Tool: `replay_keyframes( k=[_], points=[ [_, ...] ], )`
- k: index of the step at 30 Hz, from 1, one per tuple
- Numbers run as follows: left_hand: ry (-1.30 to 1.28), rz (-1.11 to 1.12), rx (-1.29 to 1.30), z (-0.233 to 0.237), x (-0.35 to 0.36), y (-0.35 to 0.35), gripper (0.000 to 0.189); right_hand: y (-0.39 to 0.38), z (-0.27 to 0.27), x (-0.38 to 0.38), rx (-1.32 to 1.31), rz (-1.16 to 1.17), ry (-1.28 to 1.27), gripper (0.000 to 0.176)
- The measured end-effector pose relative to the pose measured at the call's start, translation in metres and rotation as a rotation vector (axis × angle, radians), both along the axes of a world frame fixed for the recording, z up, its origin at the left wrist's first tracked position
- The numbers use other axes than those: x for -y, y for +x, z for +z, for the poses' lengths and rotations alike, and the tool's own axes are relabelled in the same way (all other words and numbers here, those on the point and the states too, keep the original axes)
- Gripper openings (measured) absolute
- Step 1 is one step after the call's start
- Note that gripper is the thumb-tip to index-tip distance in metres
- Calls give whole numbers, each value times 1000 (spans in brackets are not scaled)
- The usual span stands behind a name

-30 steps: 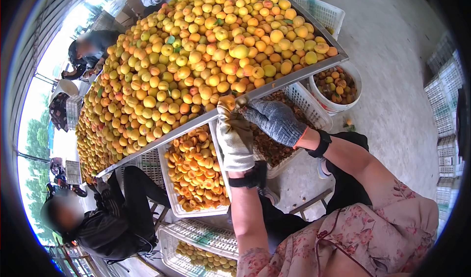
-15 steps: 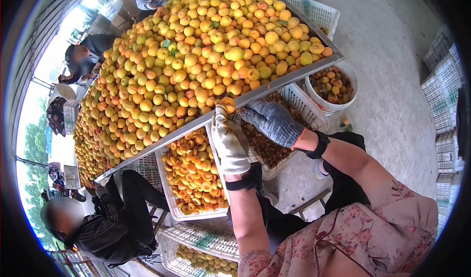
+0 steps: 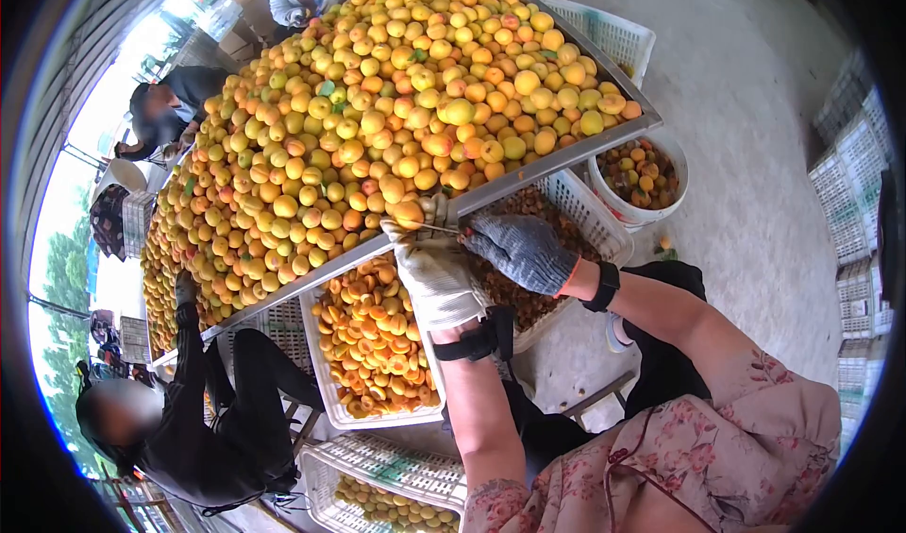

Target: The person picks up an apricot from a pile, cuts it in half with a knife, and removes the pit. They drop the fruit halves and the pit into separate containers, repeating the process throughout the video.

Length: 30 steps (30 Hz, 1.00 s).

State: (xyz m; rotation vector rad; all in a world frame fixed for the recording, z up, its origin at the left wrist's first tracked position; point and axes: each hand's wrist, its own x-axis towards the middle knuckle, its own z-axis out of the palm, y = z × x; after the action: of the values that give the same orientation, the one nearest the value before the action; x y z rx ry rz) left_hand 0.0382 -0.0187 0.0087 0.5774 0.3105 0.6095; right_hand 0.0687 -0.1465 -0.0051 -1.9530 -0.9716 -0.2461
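Note:
My left hand (image 3: 436,273), in a whitish glove, holds an orange-yellow apricot (image 3: 407,215) at the table's metal edge. Beside it my right hand (image 3: 521,248), in a grey knit glove with an orange cuff, is closed on a thin tool (image 3: 442,228) that reaches toward the apricot. Most of the tool is hidden, so its kind cannot be told. Whole apricots (image 3: 321,146) are heaped on the table. Below my hands stand a white crate of apricot halves (image 3: 373,344) and a crate of brown pits or scraps (image 3: 528,292).
A white bucket (image 3: 630,214) of darker fruit stands at the table's right corner. More crates (image 3: 377,457) lie at the bottom and along the right wall. A person in black (image 3: 217,448) sits at the left; two other people work across the table.
My left hand has tilted left with the apricot, and my right hand has shifted slightly. The thin tool now shows. The seated person in black has stretched an arm onto the heap.

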Motion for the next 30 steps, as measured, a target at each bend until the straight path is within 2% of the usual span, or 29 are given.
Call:
replay_keyframes(
  k=[2,4,5,6,8,9,10,12,13,14,17,18,20,21,22,24,25,26,28,29,30],
  points=[
    [-19,-13,104,-11,-19,-4,44,1,-2,9,30,50,54,28],
    [164,72,170,-6,-32,-10,45,6,-4,15,-216,120,53,28],
    [163,171,52,3,-28,-12,43,6,-4,12,-368,191,350,25],
    [164,174,59,2,-26,-15,43,9,-4,11,-362,195,351,25],
    [720,195,-361,-5,-17,-19,38,15,10,11,-1100,254,602,21],
    [814,269,-373,-13,0,-13,36,14,19,13,-1222,146,512,21],
    [1093,219,-470,-23,6,-15,33,15,16,8,-1233,130,526,21],
    [1342,270,-427,-30,31,-13,29,19,7,-6,-924,139,548,23],
    [1306,243,-407,-30,35,-14,28,16,11,-12,-1168,120,663,23],
    [1269,216,-387,-29,40,-16,26,16,9,-13,-1177,111,667,23],
    [832,179,-381,-17,48,-16,22,13,1,-17,-1012,109,556,21],
    [828,182,-386,-21,42,-17,22,12,-1,-17,-1017,111,551,21],
    [1042,127,-504,-27,25,-19,21,9,3,-13,-282,-15,243,24],
    [1037,129,-507,-29,21,-21,21,5,7,-12,-134,-50,223,28],
    [704,-41,-353,-28,17,-23,25,4,14,-9,-135,-47,221,28],
    [37,-355,-33,-21,13,-25,35,8,27,-5,-1171,258,576,22],
    [10,-354,-42,-13,15,-24,40,10,32,-13,-1287,205,874,21],
    [-15,-356,21,-11,17,-23,41,17,31,-11,-1364,190,891,21],
    [1,-306,21,1,25,-27,43,28,34,6,-1423,480,947,19],
    [0,-312,19,-2,25,-28,43,25,35,-2,-1363,258,991,18],
    [44,-347,17,-6,24,-29,44,24,38,-4,-1362,251,996,18]
  ],
)
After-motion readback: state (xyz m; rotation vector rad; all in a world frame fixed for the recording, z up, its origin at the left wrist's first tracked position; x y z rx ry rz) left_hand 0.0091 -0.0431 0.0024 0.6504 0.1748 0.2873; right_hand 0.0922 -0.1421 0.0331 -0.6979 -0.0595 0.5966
